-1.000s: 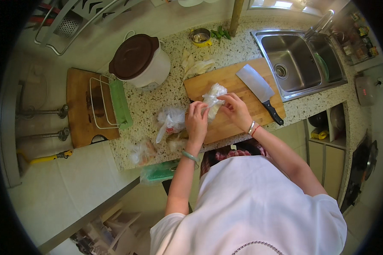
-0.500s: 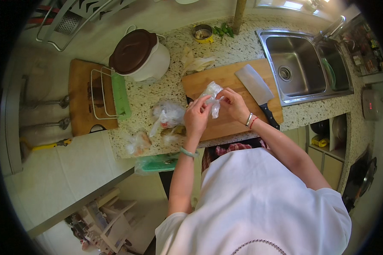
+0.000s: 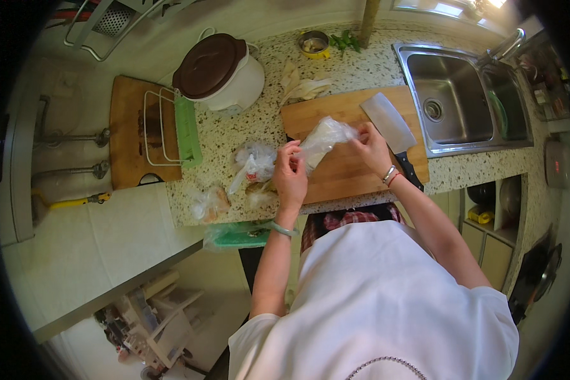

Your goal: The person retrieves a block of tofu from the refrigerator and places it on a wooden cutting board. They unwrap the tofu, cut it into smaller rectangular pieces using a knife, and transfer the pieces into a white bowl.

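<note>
A clear plastic bag [image 3: 323, 138] with something pale inside is stretched between my two hands above a wooden cutting board [image 3: 335, 180]. My left hand [image 3: 290, 176] has its fingers curled at the bag's left end. At the other end, my right hand [image 3: 370, 151] pinches the plastic. A cleaver [image 3: 389, 120] with a broad blade lies on the board's right part, its black handle [image 3: 408, 170] pointing toward me, just beyond my right wrist. Left of my left hand sit a knotted plastic bag [image 3: 256, 163] and a smaller bag [image 3: 210, 204] with brownish contents.
A white pot with a brown lid [image 3: 210, 66] stands at the back left, beside a green rack [image 3: 187, 133]. Pale husks [image 3: 304, 85], a small yellow bowl [image 3: 314, 45] and green peppers [image 3: 345, 42] lie behind the board. A double steel sink [image 3: 453, 98] is at the right.
The bag was bunched up between my close hands; now it is drawn out longer. My right hand has moved right, away from the left. The whole view has shifted slightly.
</note>
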{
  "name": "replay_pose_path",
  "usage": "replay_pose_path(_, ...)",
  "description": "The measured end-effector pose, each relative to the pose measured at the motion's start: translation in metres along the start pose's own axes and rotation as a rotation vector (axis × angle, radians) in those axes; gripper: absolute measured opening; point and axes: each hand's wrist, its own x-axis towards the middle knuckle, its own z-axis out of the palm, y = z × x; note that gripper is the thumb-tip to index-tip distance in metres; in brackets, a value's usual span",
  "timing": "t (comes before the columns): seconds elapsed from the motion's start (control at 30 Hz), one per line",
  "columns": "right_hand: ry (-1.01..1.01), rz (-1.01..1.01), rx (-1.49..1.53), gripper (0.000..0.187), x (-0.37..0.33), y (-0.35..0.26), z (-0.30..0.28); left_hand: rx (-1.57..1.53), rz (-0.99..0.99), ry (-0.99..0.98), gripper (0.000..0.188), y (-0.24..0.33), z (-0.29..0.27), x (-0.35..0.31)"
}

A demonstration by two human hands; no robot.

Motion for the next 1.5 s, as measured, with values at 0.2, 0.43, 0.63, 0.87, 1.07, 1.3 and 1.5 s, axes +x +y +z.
replay_pose_path(0.2, -0.055, 0.115, -0.051, 0.03, 0.014, -0.017, 0.0, 0.161, 0.198, -0.073, 0.01, 0.002, -0.001, -0.002)
replay_pose_path(0.43, -0.009, 0.294, 0.327, 0.015, 0.004, 0.001, -0.048, 0.01, 0.173, -0.147, 0.011, -0.001, -0.042, -0.033)
replay_pose_path(0.63, 0.005, -0.587, 0.004, 0.028, -0.035, -0.122, -0.04, -0.138, 0.144, -0.112, 0.022, 0.015, -0.034, -0.04)
replay_pose_path(0.87, -0.529, -0.403, -0.375, 0.019, -0.033, -0.072, 0.012, -0.441, 0.057, -0.03, 0.013, 0.026, -0.028, -0.042)
replay_pose_path(1.07, -0.35, -0.261, -0.254, 0.067, -0.017, -0.067, 0.016, -1.132, -0.657, 0.046, 0.015, 0.01, -0.008, -0.029)
replay_pose_path(1.3, -0.199, -0.254, -0.122, 0.059, 0.005, -0.055, 0.013, -0.063, -0.295, -0.138, 0.019, -0.026, -0.016, -0.017)
replay_pose_path(1.5, -0.2, 0.015, 0.139, 0.05, -0.017, -0.025, 0.017, -0.91, -0.664, -0.025, 0.014, -0.042, -0.024, -0.018)
